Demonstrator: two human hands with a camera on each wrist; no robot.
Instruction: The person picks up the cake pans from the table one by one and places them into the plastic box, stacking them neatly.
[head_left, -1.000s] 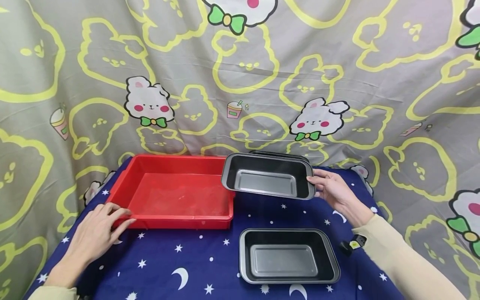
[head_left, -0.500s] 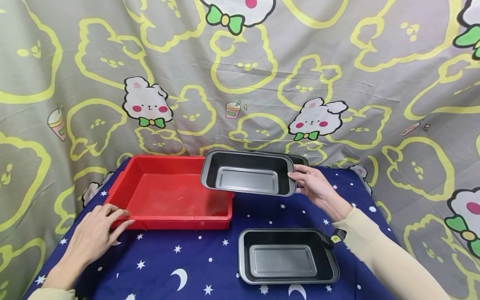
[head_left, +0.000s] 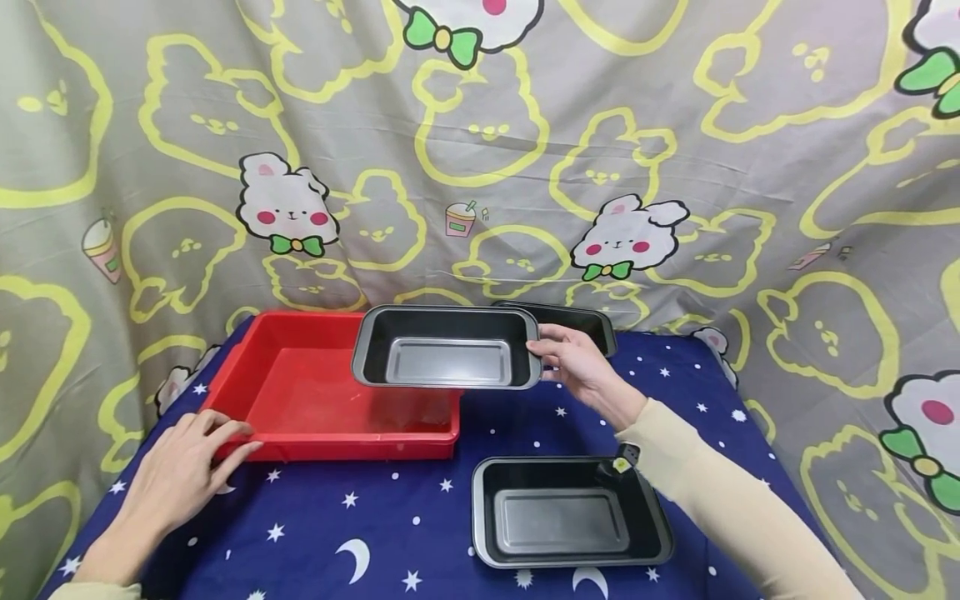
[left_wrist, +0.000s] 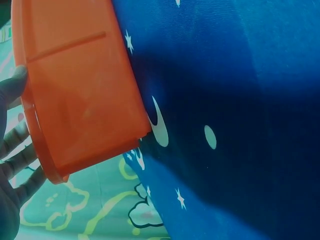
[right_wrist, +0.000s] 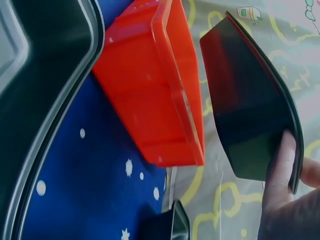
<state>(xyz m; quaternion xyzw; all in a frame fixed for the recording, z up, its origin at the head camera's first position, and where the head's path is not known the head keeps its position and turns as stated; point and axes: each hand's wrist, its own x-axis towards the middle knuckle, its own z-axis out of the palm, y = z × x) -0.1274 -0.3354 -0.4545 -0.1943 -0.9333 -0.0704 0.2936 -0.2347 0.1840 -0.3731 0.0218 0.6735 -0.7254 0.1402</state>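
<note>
My right hand (head_left: 581, 367) pinches the right end rim of a dark loaf pan (head_left: 448, 360), thumb on the inner side. The pan is raised, overlapping the right part of a red plastic tray (head_left: 345, 438) in the head view; the right wrist view shows its dark outside wall (right_wrist: 245, 100) apart from the tray. My left hand (head_left: 183, 462) grips the tray's rim at the near left corner, with the thumb (left_wrist: 17, 82) and fingers on opposite sides of the rim. The visible floor of the tray holds nothing.
A second loaf pan (head_left: 558, 525) sits on the starry blue cloth (head_left: 360, 500) near the front, under my right forearm. Farther back, another dark pan (head_left: 581, 325) is partly hidden behind the held pan and hand. A patterned curtain (head_left: 495, 125) hangs behind the table.
My right hand has carried the loaf pan leftward, from beside the tray to over its right part, and the pan has levelled. The left hand stays on the tray's corner.
</note>
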